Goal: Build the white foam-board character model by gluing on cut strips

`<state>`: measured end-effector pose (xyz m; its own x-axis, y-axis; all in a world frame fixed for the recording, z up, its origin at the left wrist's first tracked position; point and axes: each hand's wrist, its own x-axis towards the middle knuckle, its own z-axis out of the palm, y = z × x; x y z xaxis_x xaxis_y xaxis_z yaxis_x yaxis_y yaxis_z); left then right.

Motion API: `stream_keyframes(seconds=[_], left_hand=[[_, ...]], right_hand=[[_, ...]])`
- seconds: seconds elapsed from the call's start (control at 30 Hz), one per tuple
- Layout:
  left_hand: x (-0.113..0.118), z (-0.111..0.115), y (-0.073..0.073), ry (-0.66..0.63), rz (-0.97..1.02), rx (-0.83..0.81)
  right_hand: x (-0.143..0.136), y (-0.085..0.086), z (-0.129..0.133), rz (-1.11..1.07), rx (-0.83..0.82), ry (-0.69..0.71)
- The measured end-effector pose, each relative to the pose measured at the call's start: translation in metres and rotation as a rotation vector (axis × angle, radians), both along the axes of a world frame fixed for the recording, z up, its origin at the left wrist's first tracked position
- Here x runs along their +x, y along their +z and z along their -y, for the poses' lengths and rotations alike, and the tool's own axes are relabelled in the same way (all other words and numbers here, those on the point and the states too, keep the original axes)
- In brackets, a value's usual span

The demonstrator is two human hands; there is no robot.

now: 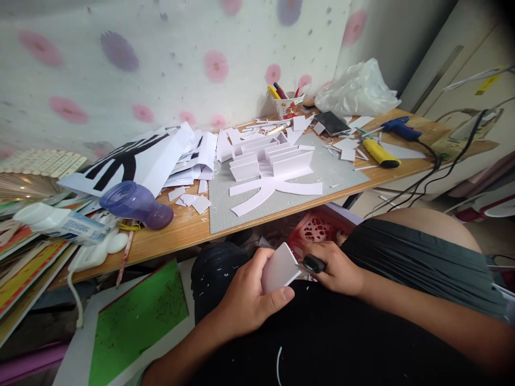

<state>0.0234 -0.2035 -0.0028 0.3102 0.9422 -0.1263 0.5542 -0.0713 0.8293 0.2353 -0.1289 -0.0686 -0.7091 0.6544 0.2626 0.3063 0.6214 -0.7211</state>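
My left hand (257,292) grips a small white foam board piece (280,269), thumb on the near side and fingers behind it. In my right hand (336,268) is a utility knife (313,264) with a black handle. Its blade lies at the right edge of the board, seemingly touching it. Both hands are over my lap, below the table edge. On the grey cutting mat (221,214) stands a white character-shaped model (271,171) with upright strips along its strokes. A thin white curved strip (278,364) rests on my dark clothing.
Printed paper sheets (148,155), a purple cup (137,206) and a white bottle (66,222) are at the left. To the right lie a yellow-handled cutter (381,154) and a blue glue gun (402,128) with its cable. A red basket (317,228) is under the table.
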Motion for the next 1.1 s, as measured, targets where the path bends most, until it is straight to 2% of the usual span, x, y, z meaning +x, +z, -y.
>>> stream_keyframes(seconds=[0.07,0.27,0.47,0.77,0.97,1.1], left_hand=[[-0.0002,-0.0005,0.0005,0.000,-0.005,0.001],[0.0002,-0.0012,0.0020,-0.009,0.007,0.002],[-0.0004,-0.0009,0.0004,-0.008,0.005,0.000],[-0.0005,-0.0002,-0.0007,-0.018,0.003,0.007],[-0.0002,-0.0001,-0.0012,-0.012,-0.002,0.003],[0.0003,-0.0005,0.0006,-0.024,0.005,-0.007]], right_hand=[[-0.0004,0.0000,-0.0004,0.007,-0.006,-0.002],[-0.0042,0.0002,-0.0032,0.119,-0.148,-0.148],[-0.0009,0.0010,-0.0015,0.028,-0.031,-0.036],[-0.0057,-0.0008,-0.0038,0.169,-0.188,-0.179],[-0.0033,0.0004,-0.0012,0.117,-0.164,-0.126],[-0.0099,-0.0047,-0.0062,0.173,-0.324,-0.245]])
